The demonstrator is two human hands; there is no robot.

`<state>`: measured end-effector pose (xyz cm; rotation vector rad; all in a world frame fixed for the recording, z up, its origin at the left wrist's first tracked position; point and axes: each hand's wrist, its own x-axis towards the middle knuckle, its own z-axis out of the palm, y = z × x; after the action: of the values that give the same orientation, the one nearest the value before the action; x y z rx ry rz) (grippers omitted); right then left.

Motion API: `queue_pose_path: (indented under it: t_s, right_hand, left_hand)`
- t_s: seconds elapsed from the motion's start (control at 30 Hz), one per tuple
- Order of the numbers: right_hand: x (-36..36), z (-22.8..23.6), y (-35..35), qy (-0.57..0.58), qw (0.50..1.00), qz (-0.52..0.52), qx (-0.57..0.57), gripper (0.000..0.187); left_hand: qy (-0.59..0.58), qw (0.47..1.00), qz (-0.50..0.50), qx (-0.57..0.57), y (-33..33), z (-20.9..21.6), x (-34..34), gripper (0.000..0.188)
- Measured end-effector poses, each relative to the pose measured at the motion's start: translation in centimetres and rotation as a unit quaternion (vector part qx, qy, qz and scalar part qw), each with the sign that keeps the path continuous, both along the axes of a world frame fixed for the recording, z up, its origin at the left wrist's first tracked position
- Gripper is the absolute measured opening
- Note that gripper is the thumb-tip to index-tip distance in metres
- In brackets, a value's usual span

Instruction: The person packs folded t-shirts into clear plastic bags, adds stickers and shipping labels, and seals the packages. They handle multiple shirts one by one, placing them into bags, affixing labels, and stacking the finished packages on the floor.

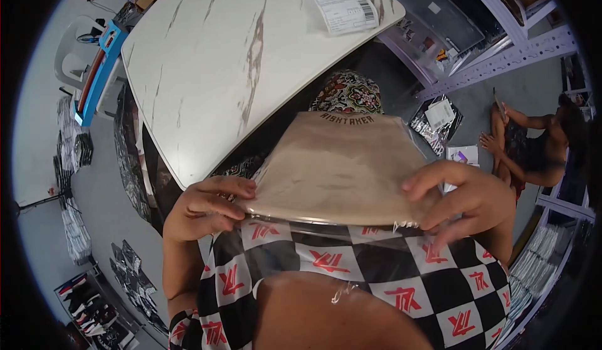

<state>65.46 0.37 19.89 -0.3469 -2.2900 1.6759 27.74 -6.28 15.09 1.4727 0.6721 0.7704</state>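
Note:
A folded beige garment in a clear plastic bag [332, 168] lies between my hands, just short of the table. Dark lettering runs along its far edge. My left hand [204, 209] pinches the bag's near left corner. At the near right corner, my right hand [461, 199] holds the bag with its fingers bent over the plastic. The clear near edge of the bag extends toward me past the garment. Both thumbs are partly hidden.
Ahead is a white marble-patterned table [207, 68], with a white printed label sheet [343, 6] at its far right. A blue bar-shaped device [100, 74] stands left. On the right are a purple metal shelf frame [501, 61], packages on the floor [439, 118] and a seated person [533, 137].

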Motion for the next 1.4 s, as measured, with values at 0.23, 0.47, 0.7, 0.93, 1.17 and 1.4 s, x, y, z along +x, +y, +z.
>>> queue_pose_path:
  t_s: [0.23,0.47,0.7,0.93,1.17,1.4]
  right_hand:
    - [0.3,-0.1,-1.5,-0.064,0.95,-0.301,0.054,0.013]
    - [0.5,-4.4,-1.4,-0.069,0.893,-0.349,-0.277,0.049]
    - [2.1,-8.4,-1.3,-0.181,0.912,-0.202,-0.306,0.035]
    - [4.4,-11.9,2.2,-0.393,0.846,-0.063,-0.356,0.033]
    - [-0.5,-13.3,14.7,-0.004,0.858,-0.514,0.01,0.042]
    - [-9.7,-12.5,26.1,-0.208,0.82,-0.511,0.149,0.084]
  left_hand:
    - [0.059,0.967,0.241,0.048,-1.3,-0.1,2.9,0.014]
    - [0.087,0.922,0.268,-0.265,-1.2,-2.4,3.9,0.038]
    - [0.206,0.909,0.132,-0.338,-0.7,-2.7,4.1,0.029]
    - [0.341,0.914,0.119,0.185,-0.8,-9.1,2.8,0.046]
    - [0.197,0.92,0.012,0.339,3.6,-6.1,6.3,0.046]
    - [0.049,0.964,0.168,0.201,5.7,-0.6,6.8,0.019]
